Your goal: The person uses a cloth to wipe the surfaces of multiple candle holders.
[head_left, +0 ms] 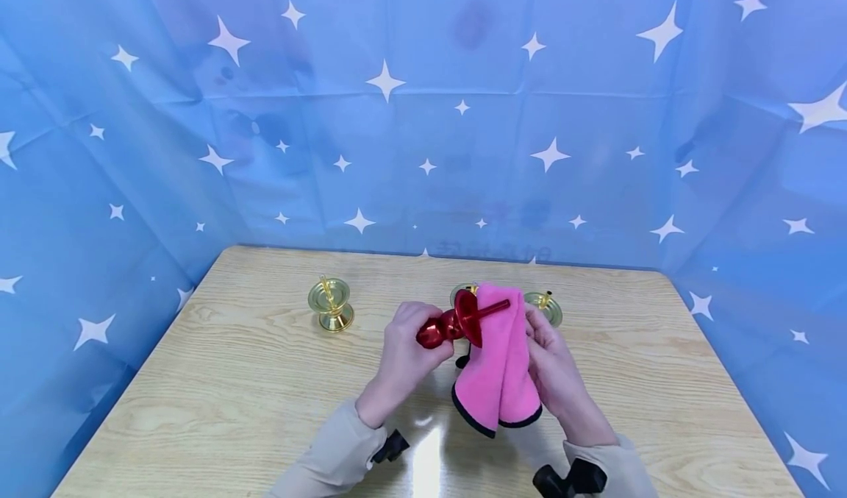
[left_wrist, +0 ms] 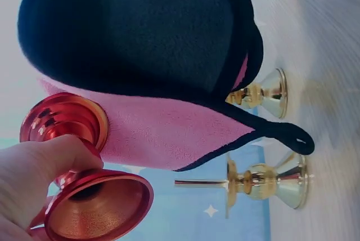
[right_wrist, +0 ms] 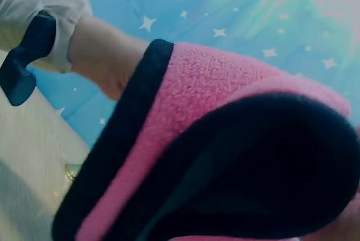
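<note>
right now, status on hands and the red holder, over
Left hand grips red holder, held off the table. Right hand holds pink cloth against it. Three gold holders on table behind, apart from the hands.

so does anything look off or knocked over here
Nothing is damaged or spilled. The red candlestick lies sideways only because the left hand grips it against the pink cloth in the right hand. The gold candlesticks stand upright.

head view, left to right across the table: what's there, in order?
Gold candlestick standing alone → left hand gripping the red candlestick → pink cloth draped over the right hand. Two more gold candlesticks sit behind the cloth, mostly hidden, so I left them out.
</note>
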Demonstrator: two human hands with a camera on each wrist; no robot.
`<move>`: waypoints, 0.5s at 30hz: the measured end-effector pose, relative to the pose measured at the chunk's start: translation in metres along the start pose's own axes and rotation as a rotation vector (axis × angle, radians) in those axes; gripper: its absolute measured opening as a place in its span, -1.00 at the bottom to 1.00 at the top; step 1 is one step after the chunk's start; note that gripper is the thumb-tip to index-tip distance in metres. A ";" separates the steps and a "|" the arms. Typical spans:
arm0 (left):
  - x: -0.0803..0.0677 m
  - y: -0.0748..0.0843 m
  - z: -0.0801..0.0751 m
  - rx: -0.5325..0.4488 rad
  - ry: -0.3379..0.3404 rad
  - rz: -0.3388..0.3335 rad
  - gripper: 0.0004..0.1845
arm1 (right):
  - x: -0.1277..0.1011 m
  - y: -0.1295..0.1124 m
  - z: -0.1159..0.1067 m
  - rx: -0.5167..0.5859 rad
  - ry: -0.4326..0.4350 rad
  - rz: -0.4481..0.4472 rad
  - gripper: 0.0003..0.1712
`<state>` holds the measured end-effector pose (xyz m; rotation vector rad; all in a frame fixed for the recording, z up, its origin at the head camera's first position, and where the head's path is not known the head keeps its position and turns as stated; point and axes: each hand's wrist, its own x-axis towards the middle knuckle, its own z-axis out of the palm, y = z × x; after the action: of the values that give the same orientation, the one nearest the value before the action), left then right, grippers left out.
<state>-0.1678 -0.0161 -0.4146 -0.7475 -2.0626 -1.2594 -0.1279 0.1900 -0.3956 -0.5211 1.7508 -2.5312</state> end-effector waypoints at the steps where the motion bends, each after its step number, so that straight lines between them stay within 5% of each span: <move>1: 0.000 0.002 0.000 0.007 -0.001 0.006 -0.68 | 0.000 0.001 0.000 -0.077 0.030 0.003 -0.60; 8: 0.000 0.010 0.004 0.121 0.013 0.104 -0.66 | 0.001 0.011 0.007 -0.341 0.266 -0.029 -0.54; 15: -0.002 0.010 0.008 0.214 0.009 0.170 -0.65 | 0.003 0.018 0.018 -0.387 0.468 -0.101 -0.57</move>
<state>-0.1613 -0.0050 -0.4138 -0.7968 -2.0396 -0.9303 -0.1289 0.1659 -0.4051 -0.0072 2.4545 -2.5339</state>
